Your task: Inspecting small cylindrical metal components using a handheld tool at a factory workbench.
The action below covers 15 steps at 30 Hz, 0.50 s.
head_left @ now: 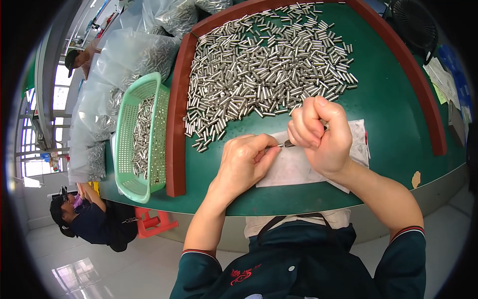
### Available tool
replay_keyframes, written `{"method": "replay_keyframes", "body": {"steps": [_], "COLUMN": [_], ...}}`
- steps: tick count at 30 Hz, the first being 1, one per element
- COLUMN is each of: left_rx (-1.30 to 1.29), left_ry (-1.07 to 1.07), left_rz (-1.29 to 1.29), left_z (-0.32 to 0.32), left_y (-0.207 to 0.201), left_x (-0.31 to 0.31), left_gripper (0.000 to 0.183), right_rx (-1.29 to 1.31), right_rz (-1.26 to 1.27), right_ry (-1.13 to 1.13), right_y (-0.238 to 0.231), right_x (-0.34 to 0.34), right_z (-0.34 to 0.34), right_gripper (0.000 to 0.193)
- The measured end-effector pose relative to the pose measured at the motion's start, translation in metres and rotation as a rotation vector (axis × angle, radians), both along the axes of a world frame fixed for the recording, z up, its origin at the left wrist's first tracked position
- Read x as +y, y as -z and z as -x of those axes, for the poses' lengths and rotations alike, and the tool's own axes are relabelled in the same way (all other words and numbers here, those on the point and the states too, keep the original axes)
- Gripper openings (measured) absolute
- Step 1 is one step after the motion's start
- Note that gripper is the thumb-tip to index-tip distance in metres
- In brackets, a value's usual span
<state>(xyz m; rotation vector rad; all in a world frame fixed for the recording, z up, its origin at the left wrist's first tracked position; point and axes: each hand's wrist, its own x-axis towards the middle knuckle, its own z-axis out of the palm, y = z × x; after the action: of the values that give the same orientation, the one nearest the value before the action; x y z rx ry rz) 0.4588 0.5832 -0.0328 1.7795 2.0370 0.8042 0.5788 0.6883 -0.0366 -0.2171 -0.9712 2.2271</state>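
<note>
My left hand is closed, pinching a small shiny metal pin between thumb and forefinger. My right hand makes a fist around a slim tool with a dark tip, most of it hidden inside the fingers. That tip meets or nearly meets the end of the pin; which, I cannot tell. Both hands are above a smudged white cloth spread on the green tabletop. Just beyond them lies a wide heap of loose metal pins, all short cylinders.
Red-brown rails border the heap. A light green basket with more metal parts stands left, beside clear plastic bags of parts. A black fan and papers are at far right. Another person is at left, near a red stool.
</note>
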Motion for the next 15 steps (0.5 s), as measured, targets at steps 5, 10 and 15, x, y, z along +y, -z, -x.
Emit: {"method": "replay_keyframes", "body": {"steps": [5, 10, 15], "left_rx": [-0.009, -0.021, -0.034], "left_ry": [-0.007, -0.017, -0.03], "left_rz": [0.0, -0.02, -0.018], "left_z": [-0.0011, -0.0009, -0.0021], "left_y": [0.0, 0.0019, 0.0022], "left_x": [0.0015, 0.0004, 0.0004], "left_gripper": [0.007, 0.007, 0.007], "right_rx": [-0.006, -0.003, -0.009], "right_rz": [-0.011, -0.024, -0.025], "right_ry": [-0.01, -0.015, 0.005], "right_y": [0.0003, 0.0002, -0.0009], "right_x": [-0.0008, -0.0024, -0.0039], "right_z": [-0.0005, -0.0001, 0.0002], "right_gripper": [0.04, 0.04, 0.04]}}
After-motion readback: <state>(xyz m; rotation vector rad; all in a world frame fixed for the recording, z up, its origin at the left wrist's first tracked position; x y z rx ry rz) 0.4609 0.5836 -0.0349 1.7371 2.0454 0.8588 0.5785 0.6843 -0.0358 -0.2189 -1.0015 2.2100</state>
